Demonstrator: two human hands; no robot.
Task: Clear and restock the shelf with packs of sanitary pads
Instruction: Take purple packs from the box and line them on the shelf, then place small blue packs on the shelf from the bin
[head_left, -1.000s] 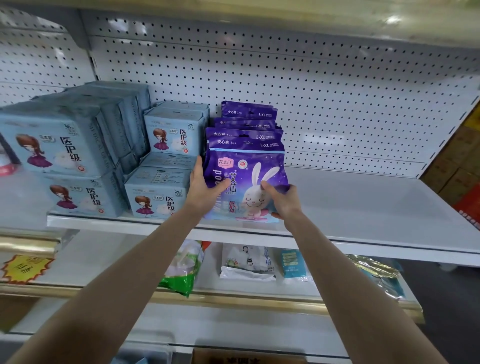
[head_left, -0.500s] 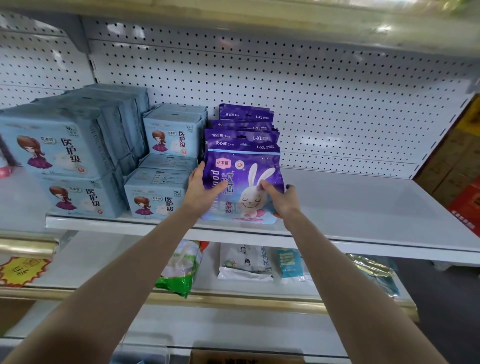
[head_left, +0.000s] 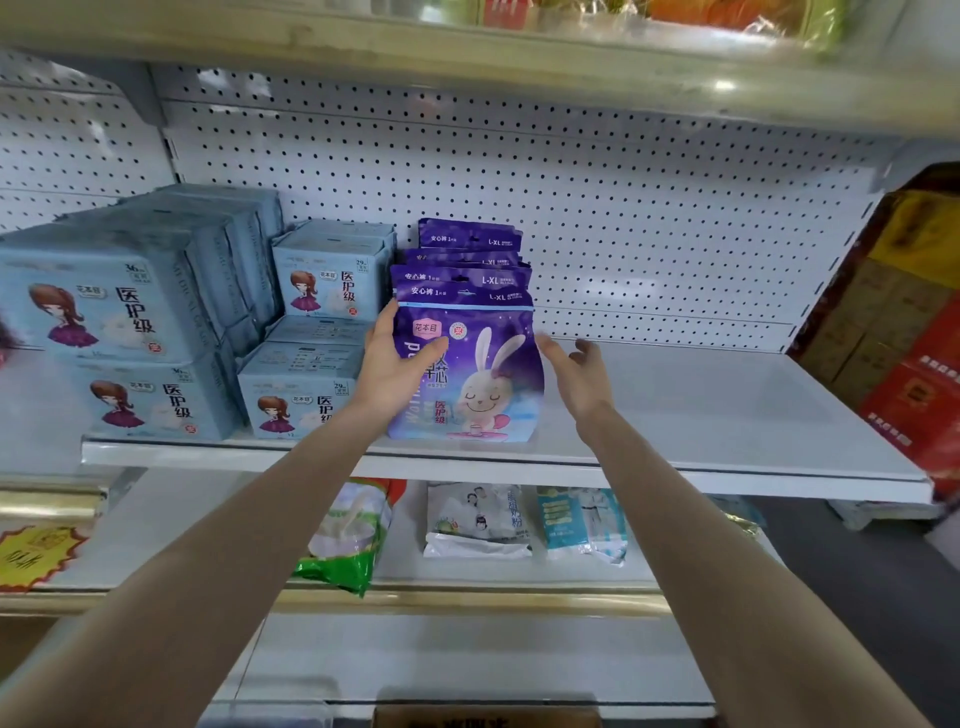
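A row of purple packs with a white rabbit stands upright on the white shelf (head_left: 727, 441); the front purple pack (head_left: 483, 379) faces me. My left hand (head_left: 395, 374) grips its left edge, thumb across the front. My right hand (head_left: 576, 379) hovers just right of the pack, fingers spread, holding nothing. Several more purple packs (head_left: 467, 260) stand behind the front one. Light blue pad packs (head_left: 311, 395) with a cartoon girl are stacked to the left.
Larger blue packs (head_left: 114, 332) fill the shelf's left end. The shelf's right part is bare, backed by white pegboard (head_left: 623, 218). Bagged goods (head_left: 478, 519) lie on the lower shelf. Red and yellow cartons (head_left: 914, 364) stand at the right.
My right hand has let go of the front purple pack's right side and opened, moving slightly right. My left hand keeps its grip. The camera has moved closer.
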